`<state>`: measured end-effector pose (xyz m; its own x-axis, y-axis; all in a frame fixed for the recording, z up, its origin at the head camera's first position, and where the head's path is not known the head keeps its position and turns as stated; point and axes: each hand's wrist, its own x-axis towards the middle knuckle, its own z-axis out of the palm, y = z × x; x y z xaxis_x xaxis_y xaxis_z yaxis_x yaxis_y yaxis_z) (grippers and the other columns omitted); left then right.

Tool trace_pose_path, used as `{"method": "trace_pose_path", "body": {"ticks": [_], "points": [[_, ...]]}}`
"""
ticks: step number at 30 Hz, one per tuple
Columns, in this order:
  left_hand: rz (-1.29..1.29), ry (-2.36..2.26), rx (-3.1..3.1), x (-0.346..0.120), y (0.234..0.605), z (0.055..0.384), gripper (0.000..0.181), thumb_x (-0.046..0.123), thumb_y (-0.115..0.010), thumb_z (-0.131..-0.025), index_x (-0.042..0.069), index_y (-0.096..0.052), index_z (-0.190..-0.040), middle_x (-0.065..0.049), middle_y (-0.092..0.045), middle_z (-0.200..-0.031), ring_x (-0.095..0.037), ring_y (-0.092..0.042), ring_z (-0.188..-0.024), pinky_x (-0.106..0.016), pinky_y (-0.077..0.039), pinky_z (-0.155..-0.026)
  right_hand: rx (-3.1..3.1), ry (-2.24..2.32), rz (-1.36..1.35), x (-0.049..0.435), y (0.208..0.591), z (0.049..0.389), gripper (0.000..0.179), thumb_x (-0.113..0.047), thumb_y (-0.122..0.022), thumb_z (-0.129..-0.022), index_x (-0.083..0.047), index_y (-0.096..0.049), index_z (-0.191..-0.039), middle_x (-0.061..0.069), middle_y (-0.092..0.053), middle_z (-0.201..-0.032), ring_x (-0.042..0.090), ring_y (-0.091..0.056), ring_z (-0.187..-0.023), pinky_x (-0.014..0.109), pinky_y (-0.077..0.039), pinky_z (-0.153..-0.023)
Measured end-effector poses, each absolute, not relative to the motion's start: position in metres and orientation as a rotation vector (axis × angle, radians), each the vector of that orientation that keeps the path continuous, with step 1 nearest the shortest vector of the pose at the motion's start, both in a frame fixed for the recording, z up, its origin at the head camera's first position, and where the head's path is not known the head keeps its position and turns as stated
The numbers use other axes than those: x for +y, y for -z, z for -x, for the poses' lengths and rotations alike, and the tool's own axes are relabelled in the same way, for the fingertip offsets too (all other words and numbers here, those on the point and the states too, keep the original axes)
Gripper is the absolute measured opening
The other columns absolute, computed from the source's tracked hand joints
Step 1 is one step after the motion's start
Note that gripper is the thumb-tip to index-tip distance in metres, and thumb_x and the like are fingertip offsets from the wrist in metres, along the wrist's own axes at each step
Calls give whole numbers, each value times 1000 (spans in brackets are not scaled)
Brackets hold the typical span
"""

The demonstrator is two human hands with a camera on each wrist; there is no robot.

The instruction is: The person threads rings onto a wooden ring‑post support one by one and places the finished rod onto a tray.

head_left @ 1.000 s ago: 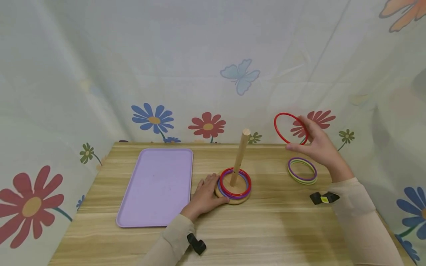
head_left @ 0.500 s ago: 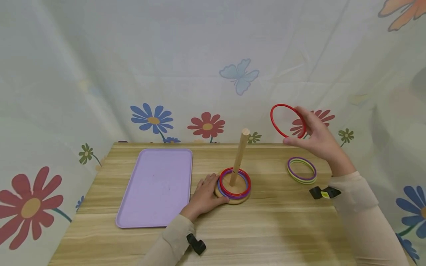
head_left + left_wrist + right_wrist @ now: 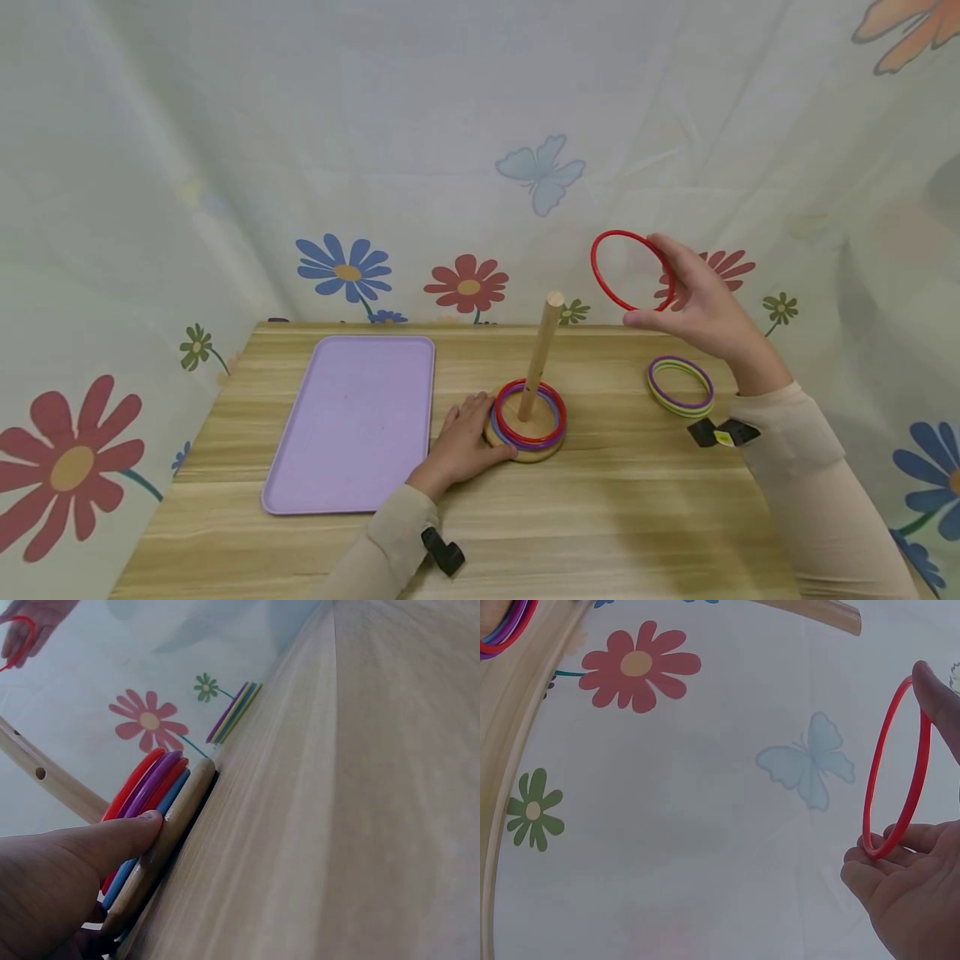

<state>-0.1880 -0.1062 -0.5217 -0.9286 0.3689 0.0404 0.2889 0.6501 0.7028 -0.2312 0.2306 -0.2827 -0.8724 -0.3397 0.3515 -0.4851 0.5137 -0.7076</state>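
Note:
A wooden peg (image 3: pixel 542 354) rises from a round wooden base (image 3: pixel 189 804) with several rings stacked round its foot: red (image 3: pixel 135 780), purple and blue ones show. My left hand (image 3: pixel 461 446) grips the base from the left, thumb on the near edge, fingers on the far side, partly hidden in the left wrist view. To the right of the peg and at about the height of its top, my right hand (image 3: pixel 705 312) holds a red ring (image 3: pixel 921 769) between thumb and fingers. The ring is tilted up, clear of the peg.
On the table's right lies a small stack of thin rings (image 3: pixel 234 712), purple uppermost in the head view. A lilac tray (image 3: pixel 352 425) sits left of my left hand. Behind the wooden table (image 3: pixel 600 517) hangs a flowered curtain (image 3: pixel 420 125).
The right hand has risen a little and shifted left toward the peg, carrying the red ring. My left hand has stayed on the base.

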Motion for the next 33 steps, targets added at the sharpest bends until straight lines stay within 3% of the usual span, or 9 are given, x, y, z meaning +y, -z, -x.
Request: {"method": "trace_pose_path", "body": {"ticks": [9, 15, 22, 33], "points": [[-536, -1136, 2751, -107, 521, 188, 100, 52, -80, -90, 1, -35, -163, -23, -29, -169, -38, -17, -160, -57, -8, -130, -2494, -1348, -835, 213, 281, 228, 108, 2, -93, -76, -6, -33, -165, 9, -41, -163, 29, -44, -147, 14, -42, -109], [-537, -1148, 2744, -107, 521, 188, 100, 53, -80, -90, 0, -35, -163, -23, -29, -169, -39, -18, -160, -58, -8, -129, -2504, -1379, -862, 203, 283, 228, 109, 0, -93, -77, -7, -31, -166, 7, -36, -167, 26, -35, -154, 18, -35, -118], [-547, -1140, 2745, -107, 523, 188, 100, 53, -80, -91, 2, -34, -164, -22, -29, -170, -38, -17, -161, -58, -7, -129, -2530, -1314, -880, 193, 289, 229, 110, -4, -95, -76, -9, -32, -166, 8, -36, -167, 23, -31, -156, 35, -32, -124], [-558, -1133, 2757, -107, 523, 188, 101, 54, -79, -90, 1, -34, -164, -23, -29, -169, -38, -18, -160, -58, -8, -129, -2528, -1268, -982, 181, 298, 230, 110, -6, -96, -76, -4, -31, -165, 15, -36, -166, 33, -32, -154, 52, -32, -123]]}}
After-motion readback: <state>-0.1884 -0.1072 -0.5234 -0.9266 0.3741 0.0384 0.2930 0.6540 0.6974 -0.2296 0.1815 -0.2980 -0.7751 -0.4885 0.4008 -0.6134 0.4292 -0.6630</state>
